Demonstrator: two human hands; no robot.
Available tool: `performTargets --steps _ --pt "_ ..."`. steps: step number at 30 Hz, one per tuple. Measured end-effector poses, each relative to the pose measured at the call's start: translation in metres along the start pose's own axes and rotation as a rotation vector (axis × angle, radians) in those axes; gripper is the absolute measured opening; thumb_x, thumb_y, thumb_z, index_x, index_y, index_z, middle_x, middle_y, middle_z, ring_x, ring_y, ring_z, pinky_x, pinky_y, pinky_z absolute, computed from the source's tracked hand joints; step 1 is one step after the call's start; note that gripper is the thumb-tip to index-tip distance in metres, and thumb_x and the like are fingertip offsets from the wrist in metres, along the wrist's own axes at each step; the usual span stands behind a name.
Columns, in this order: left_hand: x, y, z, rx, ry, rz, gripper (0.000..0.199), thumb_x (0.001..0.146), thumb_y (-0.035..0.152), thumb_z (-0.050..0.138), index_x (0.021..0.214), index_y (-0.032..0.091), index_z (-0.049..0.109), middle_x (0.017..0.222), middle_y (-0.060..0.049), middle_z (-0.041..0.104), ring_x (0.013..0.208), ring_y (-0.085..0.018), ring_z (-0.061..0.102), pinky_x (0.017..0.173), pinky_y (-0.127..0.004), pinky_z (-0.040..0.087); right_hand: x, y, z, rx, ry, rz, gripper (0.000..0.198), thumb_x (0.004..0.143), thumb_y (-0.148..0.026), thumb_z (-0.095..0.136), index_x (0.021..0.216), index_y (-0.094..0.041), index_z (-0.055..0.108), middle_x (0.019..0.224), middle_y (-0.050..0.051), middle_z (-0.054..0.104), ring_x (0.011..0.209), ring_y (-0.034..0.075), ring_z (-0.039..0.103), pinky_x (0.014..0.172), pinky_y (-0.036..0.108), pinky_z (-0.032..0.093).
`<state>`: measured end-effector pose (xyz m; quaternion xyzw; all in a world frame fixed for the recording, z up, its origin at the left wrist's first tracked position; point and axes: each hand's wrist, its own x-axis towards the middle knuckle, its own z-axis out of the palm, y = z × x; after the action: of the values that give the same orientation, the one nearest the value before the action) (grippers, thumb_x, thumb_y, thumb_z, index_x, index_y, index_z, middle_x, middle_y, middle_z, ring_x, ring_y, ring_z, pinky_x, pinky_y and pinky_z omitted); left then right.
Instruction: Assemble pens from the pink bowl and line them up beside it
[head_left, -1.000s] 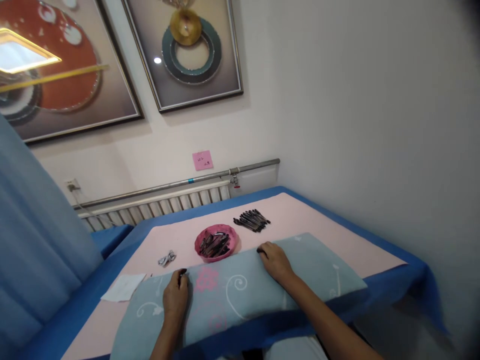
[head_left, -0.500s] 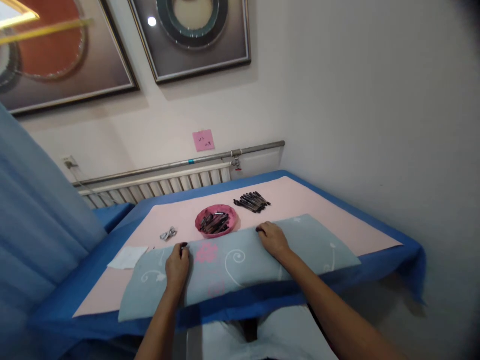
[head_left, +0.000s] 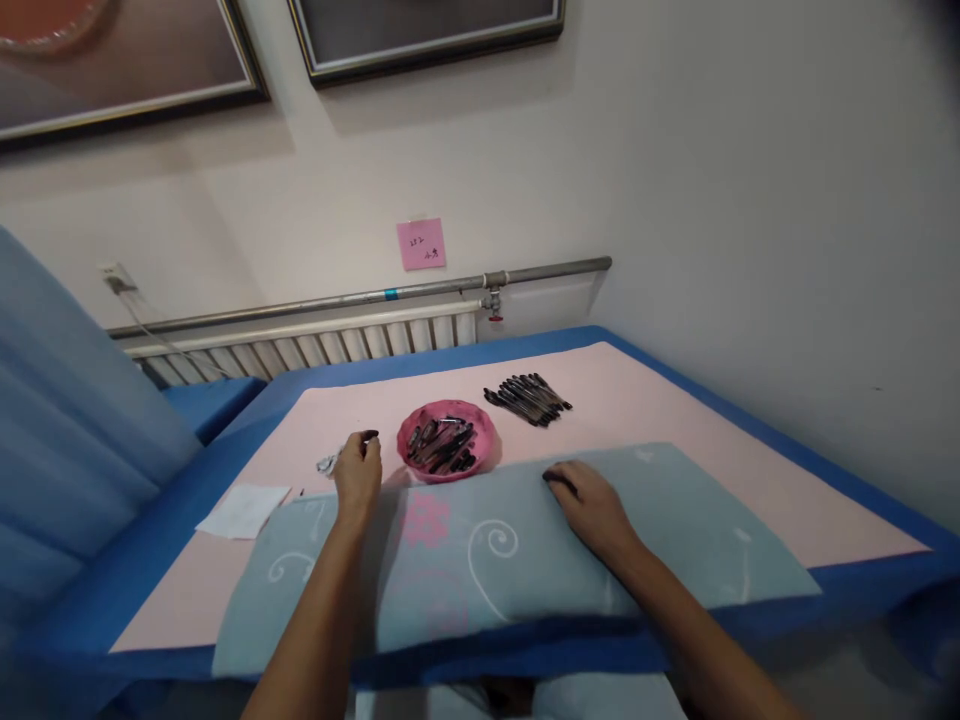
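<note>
My left hand hovers over the far edge of a pale green folded cloth, just left of a pink bowl. Its fingers are curled in with dark tips, and nothing shows in them. Several black pens or pen parts lie jumbled inside the bowl. Resting on the cloth, my right hand has loosely curled fingers, also dark at the tips, and no object shows in it. Behind the bowl, to its right, lies a row of black pens.
Small silvery pieces lie partly behind my left hand. A white paper is on the pink sheet at left. Blue fabric covers the table. A radiator and pipe run along the wall; a blue curtain hangs left.
My left hand has lifted off the cloth and moved forward, up beside the bowl. My right hand stays on the cloth. The view has tilted down and come closer to the table.
</note>
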<state>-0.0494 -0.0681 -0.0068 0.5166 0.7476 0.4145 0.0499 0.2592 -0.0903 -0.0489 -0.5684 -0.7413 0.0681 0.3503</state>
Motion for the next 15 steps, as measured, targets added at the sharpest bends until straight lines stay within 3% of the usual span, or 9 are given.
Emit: performTargets --steps 7,15 --pt "0.046 0.024 0.041 0.163 -0.237 0.137 0.027 0.081 0.027 0.041 0.091 0.02 0.064 0.084 -0.005 0.07 0.078 -0.018 0.062 0.068 -0.026 0.043 0.001 0.0 -0.005 0.081 -0.006 -0.007 0.021 0.082 -0.027 0.041 0.081 -0.022 0.061 0.086 0.005 0.066 0.081 0.021 0.059 0.074 0.036 0.046" --pt "0.049 0.054 0.072 0.456 -0.508 0.384 0.023 0.071 0.015 0.051 0.082 0.019 0.07 0.095 -0.012 0.065 0.092 -0.025 0.056 0.082 -0.034 0.039 0.004 0.012 0.0 -0.003 -0.024 -0.047 0.021 0.081 -0.026 0.044 0.084 -0.024 0.065 0.086 0.005 0.067 0.083 0.022 0.061 0.072 0.037 0.049"
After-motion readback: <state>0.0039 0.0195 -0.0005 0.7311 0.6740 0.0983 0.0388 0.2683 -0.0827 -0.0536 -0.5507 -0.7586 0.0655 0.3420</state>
